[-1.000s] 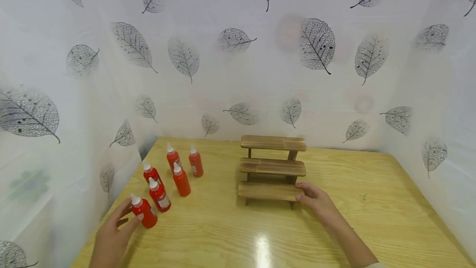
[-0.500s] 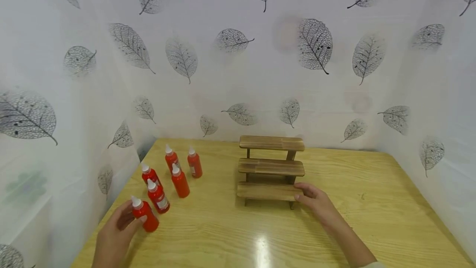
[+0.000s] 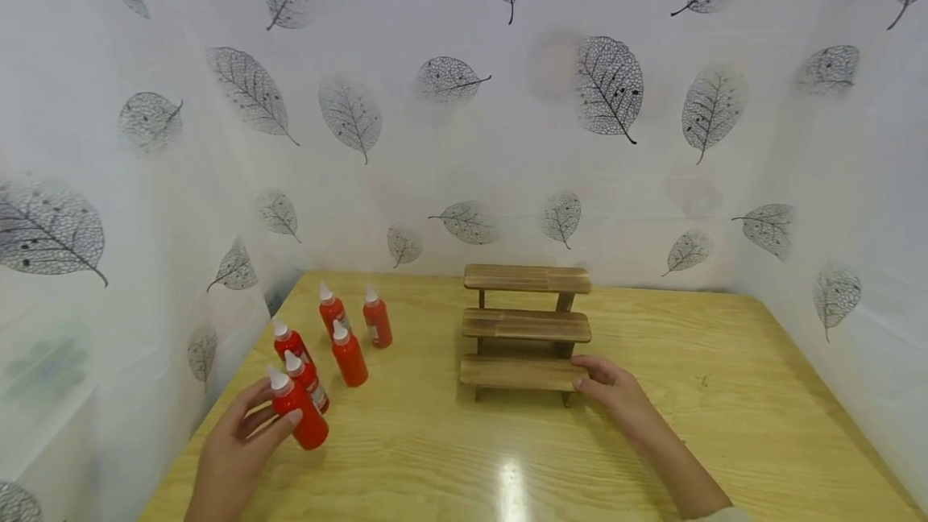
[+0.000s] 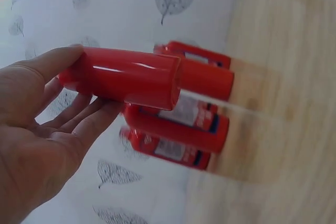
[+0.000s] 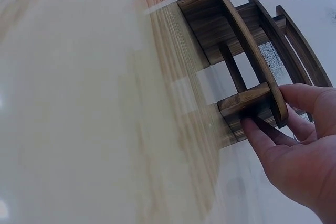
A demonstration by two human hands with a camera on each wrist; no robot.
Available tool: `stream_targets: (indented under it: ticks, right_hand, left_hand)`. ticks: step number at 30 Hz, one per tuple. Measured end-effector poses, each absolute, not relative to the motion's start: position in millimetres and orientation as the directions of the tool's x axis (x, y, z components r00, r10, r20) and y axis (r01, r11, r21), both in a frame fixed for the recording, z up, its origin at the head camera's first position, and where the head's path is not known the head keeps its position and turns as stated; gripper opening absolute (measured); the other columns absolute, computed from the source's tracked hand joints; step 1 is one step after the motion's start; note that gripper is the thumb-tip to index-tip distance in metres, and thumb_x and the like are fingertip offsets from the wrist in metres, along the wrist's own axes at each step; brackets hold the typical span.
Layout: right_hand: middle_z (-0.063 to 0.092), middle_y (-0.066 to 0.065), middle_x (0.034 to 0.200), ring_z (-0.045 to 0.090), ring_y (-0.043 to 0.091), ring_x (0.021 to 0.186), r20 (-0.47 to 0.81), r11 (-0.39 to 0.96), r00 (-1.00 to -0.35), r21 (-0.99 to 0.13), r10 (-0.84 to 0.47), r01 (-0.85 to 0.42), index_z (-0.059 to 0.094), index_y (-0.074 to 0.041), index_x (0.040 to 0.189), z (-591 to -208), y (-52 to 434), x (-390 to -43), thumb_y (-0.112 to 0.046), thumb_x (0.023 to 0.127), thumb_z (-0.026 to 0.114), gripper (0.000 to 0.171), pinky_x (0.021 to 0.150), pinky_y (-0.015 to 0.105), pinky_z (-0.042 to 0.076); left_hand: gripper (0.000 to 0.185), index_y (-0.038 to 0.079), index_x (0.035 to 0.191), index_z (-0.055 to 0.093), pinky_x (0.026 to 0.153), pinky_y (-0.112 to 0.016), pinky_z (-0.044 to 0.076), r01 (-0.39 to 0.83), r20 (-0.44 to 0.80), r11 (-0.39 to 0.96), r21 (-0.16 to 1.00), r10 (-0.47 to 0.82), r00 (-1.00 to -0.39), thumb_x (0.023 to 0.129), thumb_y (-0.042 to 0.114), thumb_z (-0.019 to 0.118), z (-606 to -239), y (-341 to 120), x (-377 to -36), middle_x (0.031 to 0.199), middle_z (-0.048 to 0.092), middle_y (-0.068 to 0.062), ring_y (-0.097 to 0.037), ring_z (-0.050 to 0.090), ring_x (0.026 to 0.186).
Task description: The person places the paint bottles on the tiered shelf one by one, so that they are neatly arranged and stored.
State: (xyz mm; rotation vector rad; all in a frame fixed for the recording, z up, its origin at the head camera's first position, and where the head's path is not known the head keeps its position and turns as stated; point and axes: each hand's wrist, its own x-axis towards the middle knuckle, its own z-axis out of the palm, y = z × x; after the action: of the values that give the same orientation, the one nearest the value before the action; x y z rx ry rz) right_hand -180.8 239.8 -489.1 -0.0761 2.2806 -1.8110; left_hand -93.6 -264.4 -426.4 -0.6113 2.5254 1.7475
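Note:
My left hand [image 3: 235, 451] grips a red squeeze bottle [image 3: 308, 420] with a white pointed cap, thumb on one side and fingers on the other. In the left wrist view this bottle [image 4: 123, 77] overlaps the others behind it, its base visible and the cap end hidden by the hand. Several like bottles, one of them a plain-sided red bottle [image 3: 350, 359], stand upright just beyond. Over on the right, my right hand [image 3: 622, 398] pinches the right end of the lowest step of a three-tier wooden stand [image 3: 522, 373]. From the right wrist, the thumb is seen beneath that step [image 5: 247, 100].
A light wood table [image 3: 435, 457] bears everything. White curtains [image 3: 464, 151] with a leaf print close it in at the back and both sides. At the far left of the table stand the back bottles [image 3: 378, 323], near the curtain.
The left hand has carried its bottle a little to the right, so it now overlaps the neighbouring bottle. The right hand keeps its hold on the stand, and the head view has shifted slightly.

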Motion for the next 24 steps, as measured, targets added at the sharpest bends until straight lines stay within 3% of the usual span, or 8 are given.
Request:
stream_targets:
  ticks: [4, 9, 13, 19, 24]
  right_hand:
    - [0.034, 0.021, 0.16, 0.019, 0.042, 0.152, -0.141, 0.237, -0.975, -0.967, -0.17, 0.098, 0.051, -0.005, 0.144, -489, 240, -181, -0.029, 0.098, 0.065, 0.054, 0.121, 0.058, 0.021]
    - [0.033, 0.021, 0.161, 0.018, 0.043, 0.152, -0.142, 0.224, -0.976, -0.969, -0.167, 0.103, 0.05, -0.007, 0.144, -490, 240, -180, -0.028, 0.098, 0.065, 0.053, 0.121, 0.059, 0.02]
    - [0.032, 0.022, 0.161, 0.018, 0.043, 0.152, -0.139, 0.215, -0.976, -0.971, -0.17, 0.101, 0.051, -0.007, 0.144, -490, 239, -180, -0.027, 0.098, 0.065, 0.053, 0.121, 0.061, 0.019]
    - [0.033, 0.023, 0.16, 0.019, 0.044, 0.151, -0.13, 0.217, -0.977, -0.972, -0.169, 0.092, 0.052, -0.007, 0.144, -492, 239, -181, -0.026, 0.097, 0.066, 0.052, 0.121, 0.062, 0.02]
    - [0.034, 0.022, 0.16, 0.021, 0.044, 0.151, -0.129, 0.222, -0.978, -0.971, -0.162, 0.091, 0.052, -0.008, 0.143, -493, 240, -181, -0.026, 0.097, 0.066, 0.052, 0.121, 0.061, 0.021]
  left_hand:
    - [0.087, 0.018, 0.159, 0.03, 0.104, -0.038, 0.051, -0.263, -0.173, 0.371, 0.891, -0.258, -0.951, 0.09, 0.051, 0.071, -416, -250, -102, 0.158, 0.039, -0.013, -0.034, 0.047, 0.138]
    - [0.073, 0.021, 0.154, 0.04, 0.101, -0.03, 0.054, -0.14, -0.066, 0.44, 0.887, -0.179, -0.982, 0.092, 0.044, 0.072, -406, -230, -115, 0.152, 0.05, -0.01, -0.029, 0.053, 0.133]
    - [0.068, 0.021, 0.15, 0.045, 0.099, -0.026, 0.054, -0.012, 0.03, 0.421, 0.907, -0.092, -0.995, 0.091, 0.036, 0.075, -402, -214, -128, 0.148, 0.054, -0.008, -0.029, 0.057, 0.13]
    - [0.065, 0.025, 0.146, 0.049, 0.102, -0.036, 0.053, 0.096, 0.097, 0.384, 0.918, 0.016, -0.995, 0.089, 0.037, 0.078, -396, -187, -146, 0.143, 0.057, -0.004, -0.027, 0.058, 0.129]
    - [0.058, 0.026, 0.141, 0.053, 0.101, -0.037, 0.055, 0.223, 0.201, 0.367, 0.903, 0.098, -0.975, 0.089, 0.032, 0.078, -392, -162, -164, 0.134, 0.063, -0.003, -0.025, 0.062, 0.123]
